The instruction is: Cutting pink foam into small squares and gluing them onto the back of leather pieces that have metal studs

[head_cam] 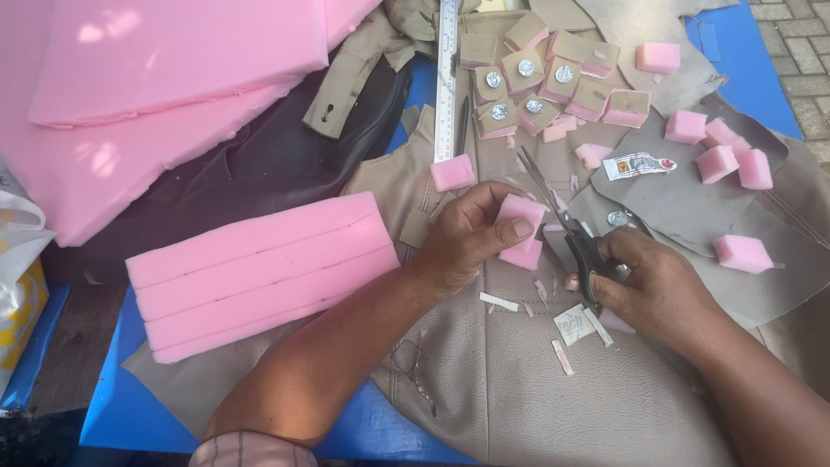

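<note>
my left hand (pixel 467 238) pinched a pink foam cube (pixel 521 229) over the beige leather (pixel 519 380); my right hand (pixel 644 281) gripped the scissors (pixel 571 229), blades parted beside it. a heap of covered cubes (pixel 540 78) looked finished, bare cubes (pixel 722 156) lay scattered, and the scored foam slab (pixel 259 272) remained uncut, so plenty seemed left.

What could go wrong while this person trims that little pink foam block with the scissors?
The left hand pinches the small pink foam block right beside the open blades of the black-handled scissors held by the right hand, so a slip might nick the thumb. The soft foam could squash and cut crooked. Loose pink foam scraps may scatter across the tan leatherette sheet.
</note>
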